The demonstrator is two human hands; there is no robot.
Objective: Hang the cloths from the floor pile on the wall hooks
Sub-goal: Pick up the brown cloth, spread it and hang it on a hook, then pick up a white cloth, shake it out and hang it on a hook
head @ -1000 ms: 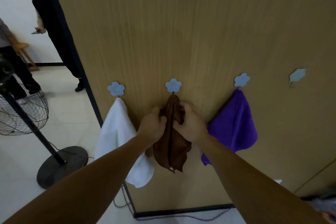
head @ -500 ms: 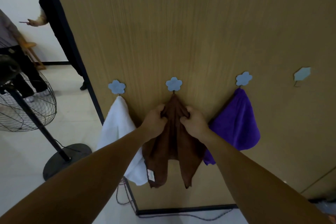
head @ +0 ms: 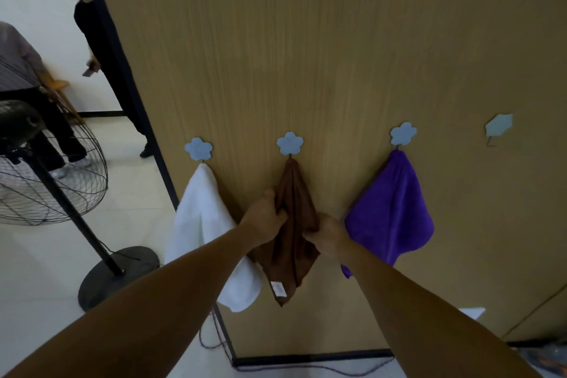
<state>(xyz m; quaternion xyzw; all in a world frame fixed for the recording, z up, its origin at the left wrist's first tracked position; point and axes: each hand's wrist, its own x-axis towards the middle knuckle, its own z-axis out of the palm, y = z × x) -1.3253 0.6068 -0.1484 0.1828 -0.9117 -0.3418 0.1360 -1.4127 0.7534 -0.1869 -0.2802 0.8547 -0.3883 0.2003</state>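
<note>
While the brown cloth [head: 294,218] hung from the middle flower-shaped hook [head: 290,143] on the wooden wall panel [head: 306,40], both hands gripped it partway down. The left hand [head: 265,218] had its fingers curled round the cloth's left fold, and the right hand [head: 329,235] pinched the right fold slightly lower. A small white label [head: 277,288] showed near the cloth's bottom tip.

Toward the panel's left edge, a white cloth [head: 199,218] hung from its own hook [head: 198,148], its lower part hidden behind the left forearm. On the other side, a purple cloth [head: 395,209] hung from the third hook [head: 403,133], just beside the right hand. Nearer the panel's right edge, a fourth hook [head: 498,125] was bare.

Past the panel's left edge, a pedestal fan [head: 46,178] stood on a round dark base [head: 119,273]. Behind it stood a person in black [head: 101,40], partly hidden by the panel's dark frame, with a second person [head: 18,55] partly in view at the far left. A thin cable [head: 214,341] lay on the floor by the panel's bottom edge.
</note>
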